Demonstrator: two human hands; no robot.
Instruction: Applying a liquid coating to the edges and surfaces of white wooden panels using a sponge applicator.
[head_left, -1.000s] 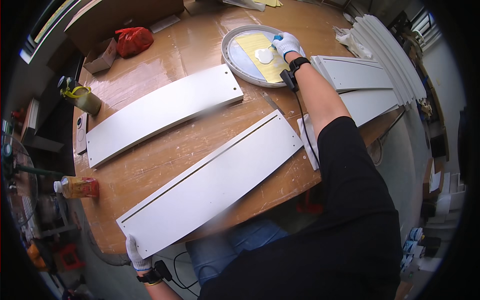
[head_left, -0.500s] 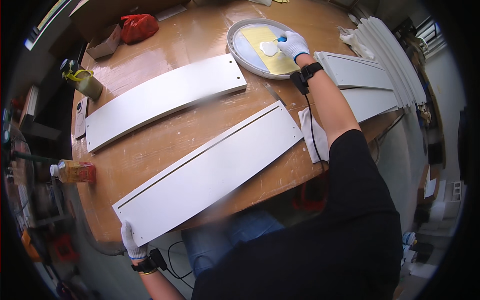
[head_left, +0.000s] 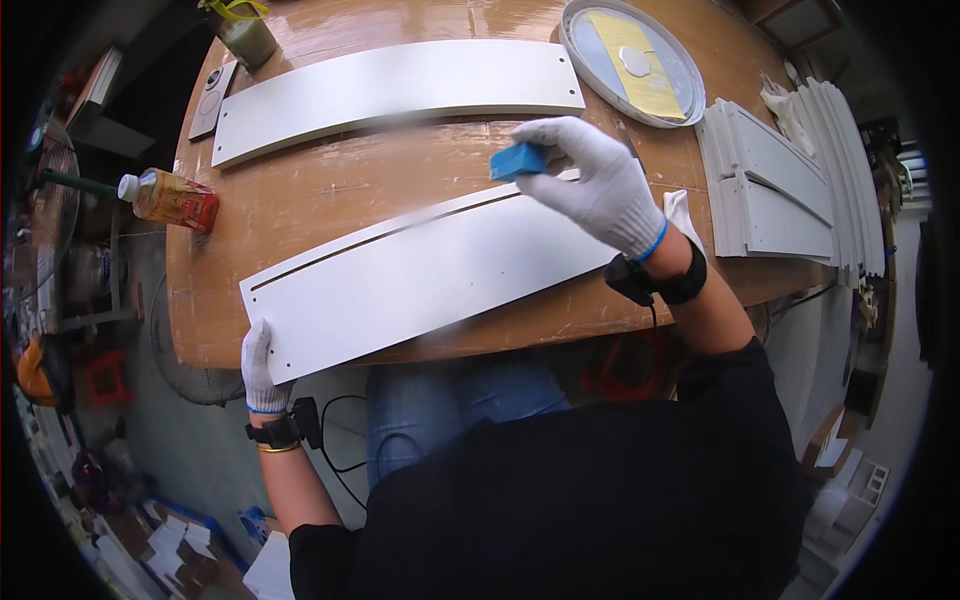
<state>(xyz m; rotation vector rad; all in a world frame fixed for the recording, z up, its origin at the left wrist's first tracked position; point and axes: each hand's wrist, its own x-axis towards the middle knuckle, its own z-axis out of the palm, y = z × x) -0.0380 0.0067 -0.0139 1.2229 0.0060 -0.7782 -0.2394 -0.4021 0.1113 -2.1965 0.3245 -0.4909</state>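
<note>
Head view: right hand [head_left: 600,185], gloved, pinching one blue block [head_left: 515,162] between thumb and fingers, above the far edge of a grooved white board [head_left: 420,280]; left hand [head_left: 258,355], gloved, clasping that board's left end; beyond, on the brown table [head_left: 400,165], one plain white board [head_left: 400,90]; one round tray [head_left: 675,65], bearing a yellow sheet [head_left: 625,85] with a white blob [head_left: 634,61]; one bottle [head_left: 170,198], at left.

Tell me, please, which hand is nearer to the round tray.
The right hand, on the near side of the round tray, apart from it; the left hand is farther left, touching the white board.
</note>
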